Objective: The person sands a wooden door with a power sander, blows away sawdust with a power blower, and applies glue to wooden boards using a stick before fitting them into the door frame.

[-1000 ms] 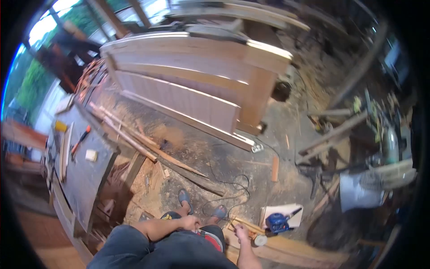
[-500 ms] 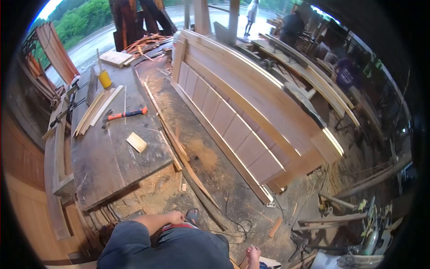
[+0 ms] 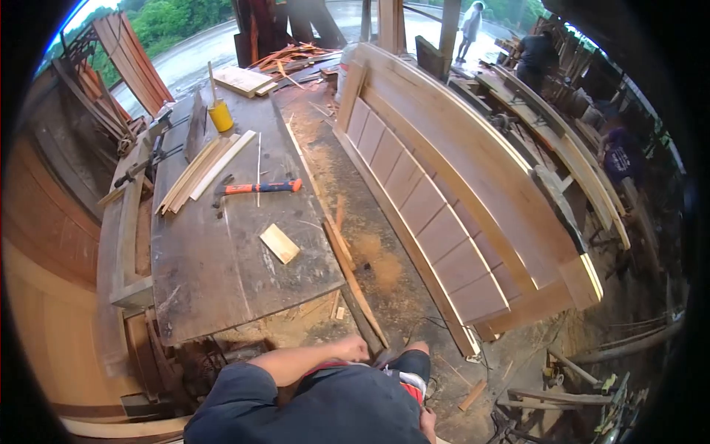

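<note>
My left hand (image 3: pixel 351 348) is held at waist height in front of my body, its fingers curled closed. Whether anything is inside it is hidden. Low beside my right hip, my right hand (image 3: pixel 427 420) shows only in part, near the shorts, and its fingers cannot be made out. Ahead on the left is a dark workbench (image 3: pixel 222 274). On its top lie a hammer (image 3: pixel 259 188) with an orange and black handle, a small pale wood block (image 3: pixel 279 243) and several thin wood strips (image 3: pixel 203 174). Both hands are apart from these.
A large panelled wooden door (image 3: pixel 444 214) leans to the right of the walkway. A yellow pot (image 3: pixel 220 116) stands on the bench. Long offcuts (image 3: pixel 355 285) lie along the floor. Scrap wood (image 3: pixel 562 396) piles up at lower right. A person (image 3: pixel 536 55) stands at the far right.
The view has turned left and moved slightly, so bench and door sit farther right. My bent knee now shows in front. My right hand is closer to my hip.
</note>
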`<state>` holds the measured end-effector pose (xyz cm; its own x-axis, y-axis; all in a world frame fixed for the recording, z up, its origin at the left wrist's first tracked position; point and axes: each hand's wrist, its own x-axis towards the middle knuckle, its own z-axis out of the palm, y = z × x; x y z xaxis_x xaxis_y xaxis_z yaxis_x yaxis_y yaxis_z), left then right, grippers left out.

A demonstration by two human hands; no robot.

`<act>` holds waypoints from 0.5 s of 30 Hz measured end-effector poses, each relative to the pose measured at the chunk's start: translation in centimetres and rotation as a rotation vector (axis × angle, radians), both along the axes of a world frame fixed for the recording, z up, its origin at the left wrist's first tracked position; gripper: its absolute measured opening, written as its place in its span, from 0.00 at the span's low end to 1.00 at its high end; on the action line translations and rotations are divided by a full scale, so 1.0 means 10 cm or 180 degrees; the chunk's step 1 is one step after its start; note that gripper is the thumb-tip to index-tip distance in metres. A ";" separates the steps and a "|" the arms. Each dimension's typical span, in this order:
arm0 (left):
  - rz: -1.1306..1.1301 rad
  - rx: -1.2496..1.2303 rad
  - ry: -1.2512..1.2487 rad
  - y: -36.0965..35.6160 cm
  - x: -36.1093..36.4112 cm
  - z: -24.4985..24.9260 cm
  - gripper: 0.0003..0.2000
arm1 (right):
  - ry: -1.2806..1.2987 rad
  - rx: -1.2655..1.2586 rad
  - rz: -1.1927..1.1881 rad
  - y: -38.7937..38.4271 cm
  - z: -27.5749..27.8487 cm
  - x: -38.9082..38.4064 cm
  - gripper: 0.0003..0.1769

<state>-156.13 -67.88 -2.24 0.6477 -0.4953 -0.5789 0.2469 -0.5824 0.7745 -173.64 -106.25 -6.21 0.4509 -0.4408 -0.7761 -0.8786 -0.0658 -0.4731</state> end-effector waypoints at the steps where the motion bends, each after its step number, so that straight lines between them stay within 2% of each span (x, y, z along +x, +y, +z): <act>1: -0.0144 0.0001 -0.0134 -0.07 0.03 0.02 0.12 | -0.0093 0.0016 0.0007 -0.01 -0.05 0.01 0.15; 4: -0.0528 -0.0070 -0.0462 -0.40 0.13 -0.06 0.11 | -0.0503 -0.0398 0.0274 -0.27 -0.77 -0.11 0.15; 5: -0.0537 -0.0111 -0.0515 -0.49 0.20 -0.11 0.12 | -0.0367 -0.0587 0.0382 -0.29 -0.80 -0.05 0.17; 7: -0.0715 -0.0257 -0.0456 -0.60 0.39 -0.31 0.15 | -0.0271 -0.0427 0.0406 -0.25 -0.71 0.15 0.18; 10: -0.0637 0.0099 -0.0146 -0.83 0.91 -0.17 0.16 | 0.0161 -0.0392 0.0177 -0.33 -0.46 0.44 0.19; 11: -0.0552 0.0001 0.0033 -0.90 1.08 -0.28 0.16 | 0.0361 -0.0290 0.0084 -0.22 0.16 0.80 0.22; 13: -0.0420 0.0045 0.0099 -1.04 1.46 -0.50 0.17 | 0.0316 -0.0015 -0.0298 -0.64 -1.05 0.57 0.23; 15: -0.0236 0.0242 -0.0147 -1.15 1.83 -0.67 0.17 | 0.0289 -0.0105 -0.0807 -0.75 -0.94 0.91 0.23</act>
